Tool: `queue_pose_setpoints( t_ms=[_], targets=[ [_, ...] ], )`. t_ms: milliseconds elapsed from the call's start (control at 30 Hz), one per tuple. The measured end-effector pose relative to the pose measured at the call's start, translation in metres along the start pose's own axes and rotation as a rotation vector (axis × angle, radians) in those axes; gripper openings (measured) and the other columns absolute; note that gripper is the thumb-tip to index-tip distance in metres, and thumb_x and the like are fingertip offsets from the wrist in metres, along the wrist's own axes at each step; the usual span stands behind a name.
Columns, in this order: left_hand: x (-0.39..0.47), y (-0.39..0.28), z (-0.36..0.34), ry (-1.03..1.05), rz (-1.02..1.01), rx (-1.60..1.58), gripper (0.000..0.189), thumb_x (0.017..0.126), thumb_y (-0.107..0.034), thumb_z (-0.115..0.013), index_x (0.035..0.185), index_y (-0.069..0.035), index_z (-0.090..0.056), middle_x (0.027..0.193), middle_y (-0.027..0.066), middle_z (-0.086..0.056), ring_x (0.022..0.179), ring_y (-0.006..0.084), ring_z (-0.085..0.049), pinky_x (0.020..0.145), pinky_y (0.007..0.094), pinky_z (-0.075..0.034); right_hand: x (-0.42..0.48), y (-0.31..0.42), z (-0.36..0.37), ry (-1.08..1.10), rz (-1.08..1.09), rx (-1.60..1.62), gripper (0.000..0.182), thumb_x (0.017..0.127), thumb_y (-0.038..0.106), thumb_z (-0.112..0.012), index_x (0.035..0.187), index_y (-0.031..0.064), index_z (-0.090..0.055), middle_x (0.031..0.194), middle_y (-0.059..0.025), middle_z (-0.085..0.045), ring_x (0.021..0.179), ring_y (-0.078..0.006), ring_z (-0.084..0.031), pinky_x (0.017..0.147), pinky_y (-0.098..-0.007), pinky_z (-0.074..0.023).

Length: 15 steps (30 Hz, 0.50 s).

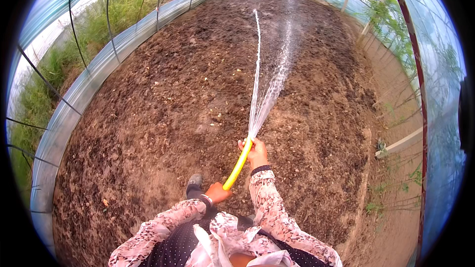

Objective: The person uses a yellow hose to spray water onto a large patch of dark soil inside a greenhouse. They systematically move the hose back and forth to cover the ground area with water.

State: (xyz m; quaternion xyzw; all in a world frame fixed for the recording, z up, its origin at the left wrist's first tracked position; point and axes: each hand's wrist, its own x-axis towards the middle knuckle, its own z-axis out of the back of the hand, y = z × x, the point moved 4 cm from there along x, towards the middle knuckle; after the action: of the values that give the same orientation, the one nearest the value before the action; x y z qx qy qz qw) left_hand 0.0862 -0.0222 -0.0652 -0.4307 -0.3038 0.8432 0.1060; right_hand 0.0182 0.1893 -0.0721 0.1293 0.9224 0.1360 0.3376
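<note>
A yellow garden hose (237,168) runs up and away from my body, held in both hands. Lower down, my left hand (218,193) is closed around it. My right hand (257,152) grips the hose at its mouth, fingers and thumb about the outlet. From there water (269,103) sprays forward, split into a thin jet on the left and a broader fan on the right. The water arcs over dark, crumbly soil (185,96). Where the lower hose goes behind my left hand is hidden.
Clear plastic sheeting (89,85) on thin hoops borders the soil on the left, with grass (55,70) outside. On the right stand a rusty metal pole (415,51), leafy plants (393,25) and a pale post (399,143). My shoe (195,180) rests on the soil.
</note>
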Motion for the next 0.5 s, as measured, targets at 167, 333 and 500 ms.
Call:
queue_pose_setpoints(
  t_ms=[167, 333, 500],
  targets=[
    [0.013, 0.010, -0.006, -0.041, -0.046, -0.001, 0.043, 0.060, -0.034, -0.063, 0.075, 0.007, -0.061, 0.070, 0.0184, -0.061, 0.067, 0.0271, -0.061, 0.062, 0.0351, -0.047, -0.004, 0.005, -0.004, 0.047, 0.031, 0.019, 0.012, 0.080, 0.006, -0.046, 0.085, -0.0046, -0.048, 0.070, -0.0164, -0.053, 0.064, -0.0286, -0.053, 0.072, -0.0478, -0.0492],
    [0.008, 0.001, 0.000, -0.030, -0.036, 0.022, 0.042, 0.060, -0.033, -0.064, 0.074, 0.006, -0.062, 0.069, 0.0173, -0.061, 0.065, 0.0262, -0.061, 0.060, 0.0348, -0.047, -0.001, 0.007, 0.000, -0.005, 0.014, 0.021, 0.012, 0.080, 0.006, -0.047, 0.084, -0.0044, -0.049, 0.069, -0.0165, -0.053, 0.062, -0.0286, -0.054, 0.071, -0.0478, -0.0493],
    [0.005, 0.000, 0.002, 0.028, -0.012, -0.017, 0.050, 0.059, -0.035, -0.064, 0.083, 0.008, -0.061, 0.080, 0.0250, -0.061, 0.079, 0.0328, -0.061, 0.071, 0.0373, -0.047, -0.005, 0.007, -0.006, 0.024, 0.034, 0.023, 0.012, 0.080, 0.007, -0.047, 0.084, -0.0036, -0.050, 0.071, -0.0169, -0.053, 0.062, -0.0277, -0.053, 0.070, -0.0463, -0.0492]
  ],
)
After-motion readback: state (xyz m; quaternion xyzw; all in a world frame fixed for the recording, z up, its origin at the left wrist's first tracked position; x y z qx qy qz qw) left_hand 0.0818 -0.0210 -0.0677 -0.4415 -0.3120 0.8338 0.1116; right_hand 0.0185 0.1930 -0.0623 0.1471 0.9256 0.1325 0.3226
